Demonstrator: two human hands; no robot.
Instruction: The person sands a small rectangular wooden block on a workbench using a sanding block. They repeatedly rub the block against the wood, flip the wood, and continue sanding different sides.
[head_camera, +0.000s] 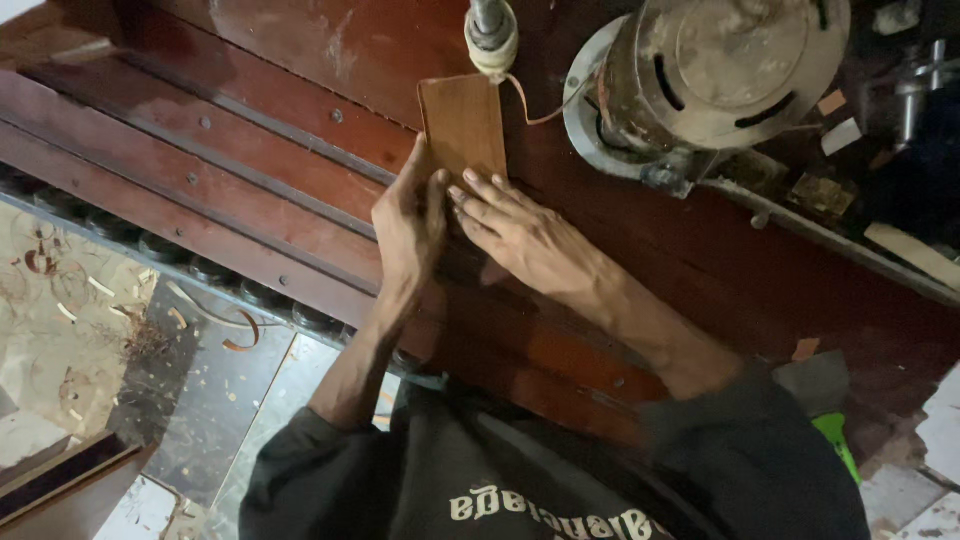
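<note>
1. A dark red wooden bench (300, 60) with long raised rails running diagonally is seen filling most of the view; its near edge is met by the person's dark sleeves.
2. A round grey metal motor housing (720, 70) is seen at upper right, resting on the bench, just right of the work; little free room is left on that side.
3. A tiled floor (90, 330) littered with wood shavings is seen at lower left, beyond the bench's edge.
4. The right hand (525, 235) is laid flat, fingers stretched open and pressed on the lower end of the wood piece, not curled round it.
5. The left hand (410, 225) is set beside it, fingers close together, pushing against the lower left edge of the piece; whether the thumb is hooked under cannot be told.
6. A small flat rectangular wood piece (462, 125) is lying on the bench at top centre, its far end right under the spindle. Open bench is left on its left side.
7. A vertical metal spindle (490, 35) with a pale wrapped collar is seen at the top edge, touching or just above the piece's far corner; which cannot be told.
</note>
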